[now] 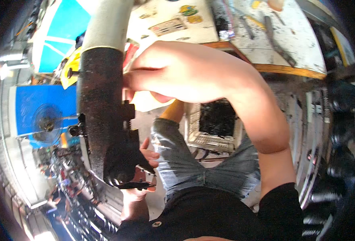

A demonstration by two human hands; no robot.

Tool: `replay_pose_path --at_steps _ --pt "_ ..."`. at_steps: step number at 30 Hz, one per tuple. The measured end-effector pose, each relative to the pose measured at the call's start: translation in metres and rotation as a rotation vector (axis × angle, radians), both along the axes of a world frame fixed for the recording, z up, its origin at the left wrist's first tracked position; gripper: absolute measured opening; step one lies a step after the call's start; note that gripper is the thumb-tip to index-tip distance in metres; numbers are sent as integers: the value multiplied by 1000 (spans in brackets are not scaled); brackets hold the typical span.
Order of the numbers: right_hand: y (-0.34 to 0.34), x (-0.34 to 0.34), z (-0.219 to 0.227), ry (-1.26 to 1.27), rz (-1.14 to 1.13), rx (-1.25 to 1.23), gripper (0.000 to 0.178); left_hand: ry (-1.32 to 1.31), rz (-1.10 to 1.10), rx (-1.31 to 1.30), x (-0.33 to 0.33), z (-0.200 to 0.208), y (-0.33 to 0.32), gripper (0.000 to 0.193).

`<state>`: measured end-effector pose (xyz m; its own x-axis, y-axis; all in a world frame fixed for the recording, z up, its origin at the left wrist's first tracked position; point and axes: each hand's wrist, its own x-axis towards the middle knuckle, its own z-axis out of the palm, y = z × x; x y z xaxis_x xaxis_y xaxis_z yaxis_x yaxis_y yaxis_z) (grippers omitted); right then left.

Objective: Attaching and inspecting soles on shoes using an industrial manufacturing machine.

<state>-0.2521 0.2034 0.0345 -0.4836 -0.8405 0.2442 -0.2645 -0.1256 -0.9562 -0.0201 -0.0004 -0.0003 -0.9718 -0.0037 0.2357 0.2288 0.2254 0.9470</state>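
A long machine arm (pixel 101 92), grey at the top and black below, stands upright close in front of me, left of the middle. My right hand (pixel 149 76) reaches to its right side; the fingers are bent and pressed together, their tips partly hidden against the black tube. What they grip there does not show. My left hand (pixel 145 156) is at the arm's lower end, partly hidden behind it. Its fingers and thumb come round a reddish-brown piece (pixel 139 175) beside the machine's pointed dark tip (pixel 145 170). The kind of this piece cannot be made out.
A pale plastic crate (pixel 191 130) with black contents stands between my legs. Worktables (pixel 302 60) at the far side carry a dark bar-shaped tool (pixel 275 40) and scattered bits. On the left are a yellow cloth-like thing (pixel 70 70), a fan (pixel 47 122) and a blue panel (pixel 23 104).
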Motion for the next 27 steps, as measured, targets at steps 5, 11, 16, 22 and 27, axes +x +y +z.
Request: replay_pose_path --at_steps 5,11,16,22,27 --pt "-13 3 -17 -117 -13 -122 30 -18 -55 70 0 -5 -5 64" --pt "32 -24 -44 116 -900 -76 27 14 -42 298 7 -21 -11 76" --pt "114 -109 -87 752 -1384 702 25 16 -282 450 6 -32 -17 65" --pt "120 -151 -100 870 -1192 1195 29 -410 -15 353 -15 -131 -57 40" --pt "82 -169 5 933 -1376 605 31 -480 15 -59 -4 -242 -99 30"
